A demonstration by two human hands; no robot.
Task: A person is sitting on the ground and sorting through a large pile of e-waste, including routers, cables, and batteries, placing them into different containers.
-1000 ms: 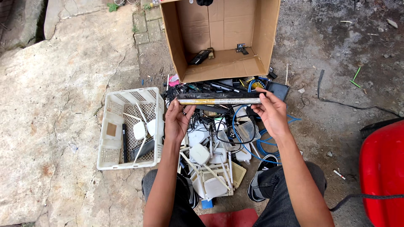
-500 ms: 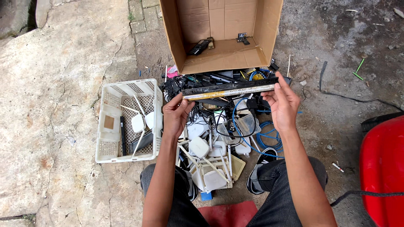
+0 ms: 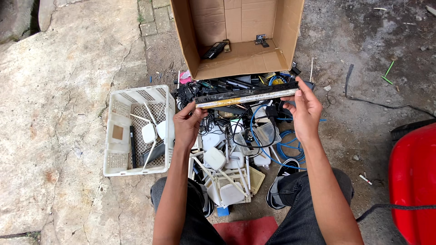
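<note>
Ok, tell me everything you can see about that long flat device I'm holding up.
The long flat device is a slim black bar-shaped unit, seemingly plastic, with a worn yellowish edge facing the camera. It is held level, slightly tilted, between both hands: the left hand grips one end, the right hand the other, above the pile of cables.

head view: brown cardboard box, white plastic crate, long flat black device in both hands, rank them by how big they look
1. brown cardboard box, largest.
2. white plastic crate.
3. long flat black device, held by the left hand and right hand; it is raised nearer the camera, yet looks smallest.
</note>
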